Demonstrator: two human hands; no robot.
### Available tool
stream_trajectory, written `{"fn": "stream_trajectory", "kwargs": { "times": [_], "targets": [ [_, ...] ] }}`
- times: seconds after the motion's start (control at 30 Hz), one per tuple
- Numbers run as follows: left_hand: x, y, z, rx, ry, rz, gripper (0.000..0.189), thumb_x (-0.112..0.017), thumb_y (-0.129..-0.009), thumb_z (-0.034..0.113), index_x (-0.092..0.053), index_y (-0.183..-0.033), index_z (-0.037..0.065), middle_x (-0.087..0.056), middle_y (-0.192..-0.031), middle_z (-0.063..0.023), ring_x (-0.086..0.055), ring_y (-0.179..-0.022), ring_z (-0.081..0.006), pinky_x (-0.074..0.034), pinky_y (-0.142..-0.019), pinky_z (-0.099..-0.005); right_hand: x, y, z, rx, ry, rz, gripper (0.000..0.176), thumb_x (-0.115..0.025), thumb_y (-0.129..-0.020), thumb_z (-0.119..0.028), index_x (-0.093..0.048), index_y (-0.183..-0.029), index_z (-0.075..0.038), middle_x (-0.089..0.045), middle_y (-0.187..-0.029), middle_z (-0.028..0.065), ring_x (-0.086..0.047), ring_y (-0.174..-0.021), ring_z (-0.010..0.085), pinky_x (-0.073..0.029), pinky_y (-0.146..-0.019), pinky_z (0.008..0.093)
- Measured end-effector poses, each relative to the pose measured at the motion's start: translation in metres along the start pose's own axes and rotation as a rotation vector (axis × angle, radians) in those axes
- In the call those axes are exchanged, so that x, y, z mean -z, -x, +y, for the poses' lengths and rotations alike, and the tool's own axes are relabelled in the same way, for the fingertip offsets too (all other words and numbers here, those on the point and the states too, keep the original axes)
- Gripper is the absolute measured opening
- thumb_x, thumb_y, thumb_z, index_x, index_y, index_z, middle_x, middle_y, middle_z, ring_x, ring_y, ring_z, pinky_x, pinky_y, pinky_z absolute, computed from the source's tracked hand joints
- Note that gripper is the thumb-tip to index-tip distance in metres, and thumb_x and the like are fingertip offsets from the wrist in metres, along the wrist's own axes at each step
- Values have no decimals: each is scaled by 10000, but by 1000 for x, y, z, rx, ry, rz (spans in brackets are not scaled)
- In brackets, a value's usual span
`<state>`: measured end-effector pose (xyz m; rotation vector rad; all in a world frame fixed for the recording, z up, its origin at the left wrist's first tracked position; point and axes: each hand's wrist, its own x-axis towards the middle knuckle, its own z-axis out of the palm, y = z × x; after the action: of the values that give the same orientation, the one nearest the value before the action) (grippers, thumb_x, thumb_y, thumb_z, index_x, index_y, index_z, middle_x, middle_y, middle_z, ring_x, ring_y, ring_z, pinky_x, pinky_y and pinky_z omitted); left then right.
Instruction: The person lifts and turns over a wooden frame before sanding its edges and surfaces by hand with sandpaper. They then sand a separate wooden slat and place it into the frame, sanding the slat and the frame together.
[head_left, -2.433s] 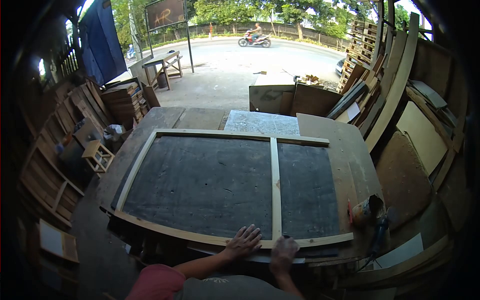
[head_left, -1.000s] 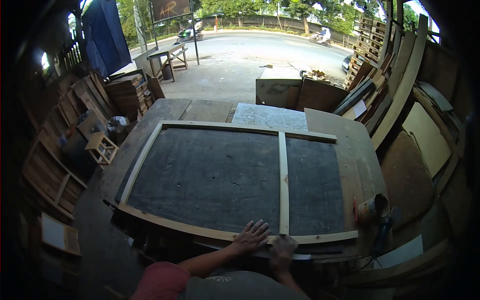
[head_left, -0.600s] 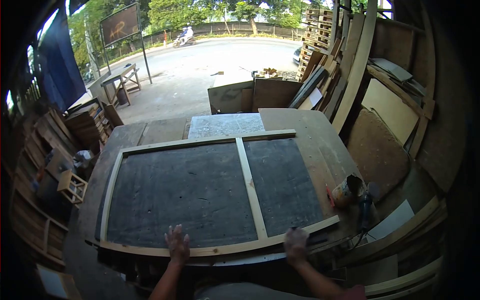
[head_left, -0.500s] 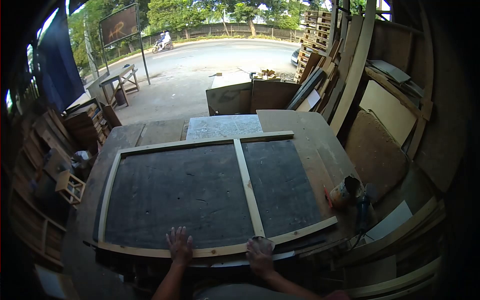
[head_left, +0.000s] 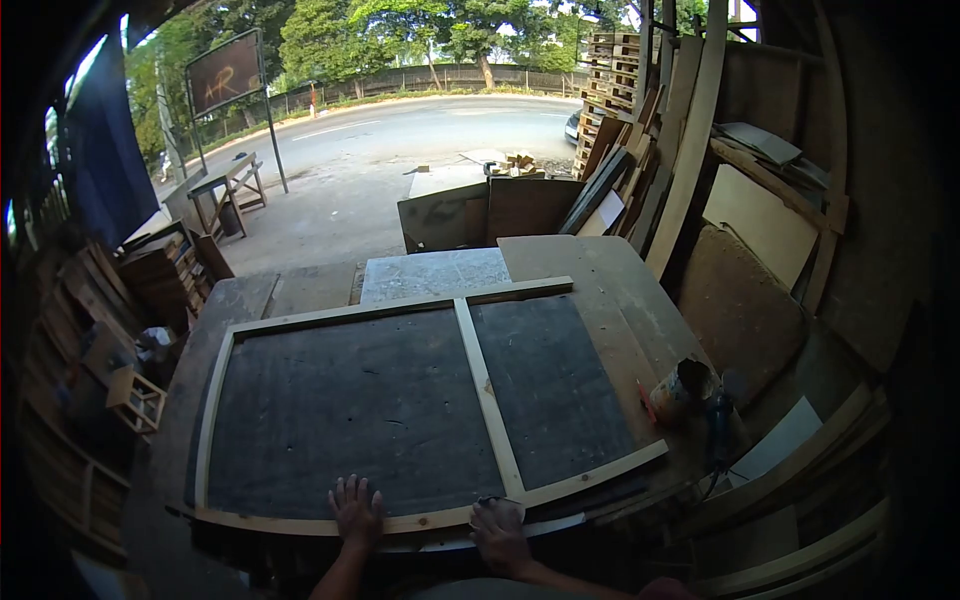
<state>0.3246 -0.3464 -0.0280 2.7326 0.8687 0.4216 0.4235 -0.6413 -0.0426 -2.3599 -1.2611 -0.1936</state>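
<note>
A pale wooden frame point(head_left: 487, 385) with one crossbar lies on a black board point(head_left: 350, 405) on the workbench. My left hand point(head_left: 357, 514) rests flat on its near rail, fingers spread over the black board. On the same rail, close to the crossbar's foot, my right hand point(head_left: 500, 540) presses down with curled fingers. Under it shows the edge of a small flat piece that looks like folded sandpaper point(head_left: 514, 505); most of it is hidden.
A rusty can point(head_left: 684, 390), a red pencil-like stick point(head_left: 646, 402) and a dark power tool point(head_left: 718, 420) are at the bench's right side. Planks and boards point(head_left: 760, 225) lean on the right. A small wooden stool-like frame point(head_left: 137, 400) stands left. Beyond lies a road point(head_left: 400, 125).
My right hand has slid left along the near rail, from the crossbar's foot to just left of it. My left hand stays flat on the rail. The view has tilted slightly up.
</note>
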Motion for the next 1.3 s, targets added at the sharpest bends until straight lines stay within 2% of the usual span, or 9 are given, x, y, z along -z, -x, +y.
{"fn": "stream_trajectory", "kwargs": {
  "times": [0.2,0.43,0.57,0.7,0.8,1.0,1.1,1.2,1.3],
  "targets": [
    [-1,-2,1,12,6,29,499,-484,-999,407,-574,-1334,49,-470,-1482,-165,-312,-1463,-398,-172,-1209,-580,44,14,81,-71,33,-15,438,-509,-1023,-315,-577,-1363,-47,-520,-1494,157,-412,-1447,343,-262,-1168,572],
    [-1,-1,4,44,10,19,523,-485,-997,418,-576,-1350,43,-461,-1490,-175,-292,-1477,-393,-166,-1218,-568,20,-39,49,-125,72,37,466,-498,-1024,-298,-561,-1347,33,-511,-1478,218,-463,-1405,359,-277,-1154,596],
    [4,-1,3,30,-2,19,539,-482,-996,433,-570,-1354,41,-452,-1498,-178,-285,-1479,-396,-157,-1219,-574,24,5,37,-145,84,-26,498,-503,-1020,-311,-542,-1378,34,-508,-1490,188,-445,-1423,336,-285,-1134,616],
    [3,-3,3,32,-8,21,531,-483,-997,426,-566,-1352,40,-450,-1505,-182,-288,-1477,-398,-151,-1219,-582,21,-10,50,-117,163,-16,493,-505,-1021,-312,-542,-1382,22,-516,-1485,192,-492,-1386,344,-291,-1121,630],
    [-3,-5,5,26,-22,14,524,-487,-999,417,-562,-1353,38,-452,-1508,-178,-298,-1473,-399,-150,-1217,-588,10,-58,68,-202,51,85,502,-494,-1024,-317,-539,-1384,30,-517,-1481,200,-461,-1408,342,-299,-1127,613],
    [2,-2,4,20,-3,65,501,-502,-993,420,-578,-1317,46,-475,-1470,-173,-315,-1460,-398,-158,-1212,-595,25,10,38,-128,144,-19,514,-502,-1017,-311,-524,-1385,46,-505,-1479,206,-442,-1414,350,-296,-1126,604],
    [1,-3,3,20,1,44,509,-502,-993,425,-579,-1326,47,-467,-1483,-172,-309,-1466,-394,-157,-1211,-593,26,-38,51,-131,153,-5,509,-512,-1011,-310,-527,-1381,38,-519,-1463,198,-442,-1408,345,-284,-1129,605],
    [-4,1,0,3,-22,2,513,-492,-1001,427,-571,-1343,53,-461,-1495,-169,-299,-1474,-387,-155,-1213,-587,2,-83,60,-259,91,47,522,-478,-1026,-329,-520,-1396,37,-491,-1496,193,-400,-1437,352,-229,-1198,540],
    [-4,-3,-3,2,-38,17,496,-479,-1016,412,-561,-1358,63,-459,-1505,-160,-289,-1484,-374,-157,-1214,-575,0,-45,41,-183,58,32,536,-480,-1025,-331,-503,-1427,22,-451,-1537,198,-379,-1461,349,-199,-1212,541]
  ]
}}
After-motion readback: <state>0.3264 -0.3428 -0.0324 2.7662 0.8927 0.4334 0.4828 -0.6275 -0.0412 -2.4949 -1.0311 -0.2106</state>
